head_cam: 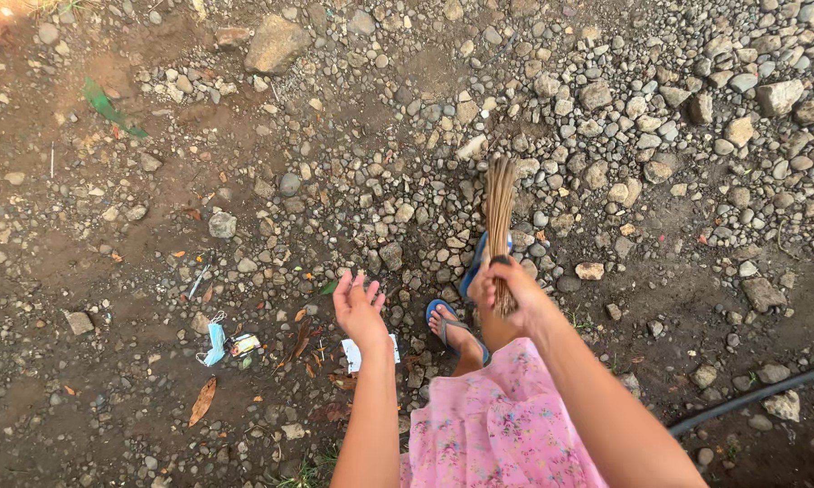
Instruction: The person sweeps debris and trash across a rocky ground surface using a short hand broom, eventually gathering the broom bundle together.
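Broom [499, 212] gripped in right hand [506, 291], left hand [358, 305] free.

Soft, even daylight is falling on the stony ground [606, 136], casting only faint shadows; a warm orange glow is showing at the upper left corner. Focus is holding sharp throughout.

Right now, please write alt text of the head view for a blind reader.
The right hand grips a stick broom over stony ground; the left hand is open and empty. Litter lies left: a blue face mask, dry leaves.
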